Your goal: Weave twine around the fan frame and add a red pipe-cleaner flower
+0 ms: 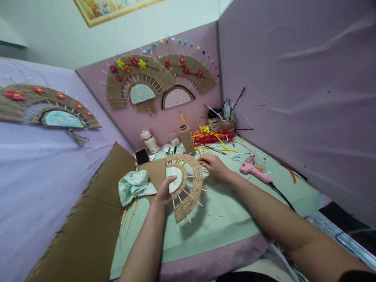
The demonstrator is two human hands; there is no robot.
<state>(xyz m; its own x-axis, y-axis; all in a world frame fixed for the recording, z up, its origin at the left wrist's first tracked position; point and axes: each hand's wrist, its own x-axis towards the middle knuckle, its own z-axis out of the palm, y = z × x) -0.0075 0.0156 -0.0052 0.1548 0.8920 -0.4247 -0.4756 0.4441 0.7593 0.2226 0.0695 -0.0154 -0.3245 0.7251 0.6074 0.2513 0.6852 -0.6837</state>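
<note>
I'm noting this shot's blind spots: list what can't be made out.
All in the head view:
Left hand: most fingers hidden behind the brown, half-round twine fan.
Right hand: whether its fingers hold anything, hidden by the hand itself.
Colourful gold-framed picture: cut off by the top edge.
Pale cylindrical cup: dark lettering too small to read.

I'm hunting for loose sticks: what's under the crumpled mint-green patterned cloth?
From under the cloth, thin, pale tan sticks poke out onto the pale green tabletop. Their upper ends, and anything fully underneath, are hidden.
</note>
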